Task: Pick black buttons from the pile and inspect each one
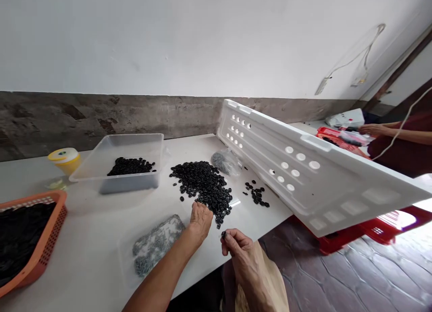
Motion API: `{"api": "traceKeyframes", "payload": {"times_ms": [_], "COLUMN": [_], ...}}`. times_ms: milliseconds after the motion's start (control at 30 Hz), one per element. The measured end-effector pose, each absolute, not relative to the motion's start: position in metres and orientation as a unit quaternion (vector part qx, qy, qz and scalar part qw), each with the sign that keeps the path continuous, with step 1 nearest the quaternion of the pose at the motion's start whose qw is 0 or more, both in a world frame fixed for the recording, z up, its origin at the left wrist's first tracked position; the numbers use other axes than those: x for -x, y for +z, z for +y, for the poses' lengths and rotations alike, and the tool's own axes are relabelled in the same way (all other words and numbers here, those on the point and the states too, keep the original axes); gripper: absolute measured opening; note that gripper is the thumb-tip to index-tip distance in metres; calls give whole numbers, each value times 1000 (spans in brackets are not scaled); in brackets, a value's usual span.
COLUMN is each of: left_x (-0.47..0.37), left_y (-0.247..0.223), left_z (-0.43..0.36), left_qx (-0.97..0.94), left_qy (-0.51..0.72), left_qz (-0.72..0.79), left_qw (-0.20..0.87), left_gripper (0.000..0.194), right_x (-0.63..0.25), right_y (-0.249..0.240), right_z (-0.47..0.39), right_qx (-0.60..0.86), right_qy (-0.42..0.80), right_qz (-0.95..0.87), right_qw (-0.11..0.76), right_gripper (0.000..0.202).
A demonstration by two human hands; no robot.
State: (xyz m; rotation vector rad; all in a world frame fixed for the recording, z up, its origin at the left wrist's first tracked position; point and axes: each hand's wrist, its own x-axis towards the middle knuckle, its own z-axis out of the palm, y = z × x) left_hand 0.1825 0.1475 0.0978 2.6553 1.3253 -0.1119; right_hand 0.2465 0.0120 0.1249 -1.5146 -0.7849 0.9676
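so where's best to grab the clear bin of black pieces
I'd take the clear bin by its rim, at left and right, coming from the near side: it sits upright, walls apparently flaring to the lip. Keep it level, as black pieces lie inside.

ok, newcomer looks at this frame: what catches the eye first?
Probably the long white perforated panel at the right of the table. Then the heap of small black parts mid-table, the left hand at its near edge and the right hand pinching a small black piece.
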Motion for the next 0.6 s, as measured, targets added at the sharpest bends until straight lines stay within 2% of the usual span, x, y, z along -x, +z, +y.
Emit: {"api": "traceKeyframes", "payload": {"times_ms": [133, 267, 400, 600], "left_x": [-196, -198, -192, -146], "left_y": [78, 73, 82, 106], "left_z": [161, 175, 178, 148], "left_qx": [-877, -853, -819, -666], "left_qy": [-126, -111, 0, 258], "left_qz": [442, 466, 485, 434], "left_qw": [141, 204, 308, 548], "left_gripper": [20, 22, 23, 29], "right_x": [-256, -265, -270, -263], "right_y": [108, 82, 76, 92], "right_z": [5, 2, 2, 12], "right_qx": [671, 685, 682, 615], "right_qy": [382, 366, 371, 410], "right_qz": [-310, -296, -289, -285], "right_qw": [555, 556, 561, 610], "right_gripper": [53, 51, 53, 50]}}
